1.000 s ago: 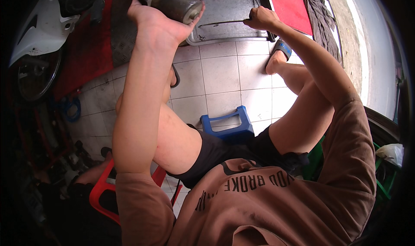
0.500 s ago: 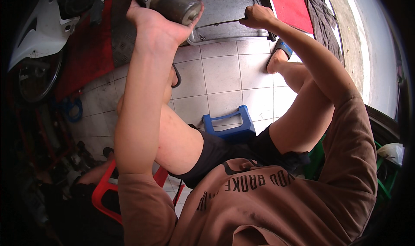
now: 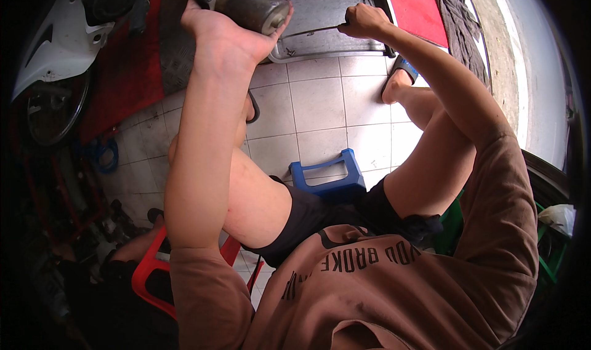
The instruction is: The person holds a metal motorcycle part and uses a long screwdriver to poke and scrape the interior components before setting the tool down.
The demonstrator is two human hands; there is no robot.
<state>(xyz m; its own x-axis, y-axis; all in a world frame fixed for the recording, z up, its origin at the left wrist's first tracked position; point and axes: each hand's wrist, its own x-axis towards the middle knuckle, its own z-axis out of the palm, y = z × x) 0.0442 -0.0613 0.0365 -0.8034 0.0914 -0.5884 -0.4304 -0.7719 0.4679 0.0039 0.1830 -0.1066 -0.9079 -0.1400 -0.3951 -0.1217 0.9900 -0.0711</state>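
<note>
My left hand (image 3: 231,39), palm up, is wrapped round a dark, worn cylindrical metal motor (image 3: 252,7), held above the left part of a grey metal tray (image 3: 326,53). The motor's rounded end with a small central boss faces right. To its right, my right hand (image 3: 367,23) is closed in a fist on a screwdriver (image 3: 311,31). Its long thin shaft points left toward the motor over the tray, and the handle is mostly hidden in my fingers. Whether the tip touches the motor I cannot tell.
A blue plastic stool (image 3: 335,181) stands between my legs on white floor tiles. Red mats (image 3: 417,11) flank the tray, with a dark cloth (image 3: 458,24) at right. A white motorcycle (image 3: 55,51) is at far left. Near a red plastic stool (image 3: 144,276), another person's leg (image 3: 138,242) shows.
My right hand and the screwdriver have moved very slightly left and up. The motor stays in my left hand, almost unmoved.
</note>
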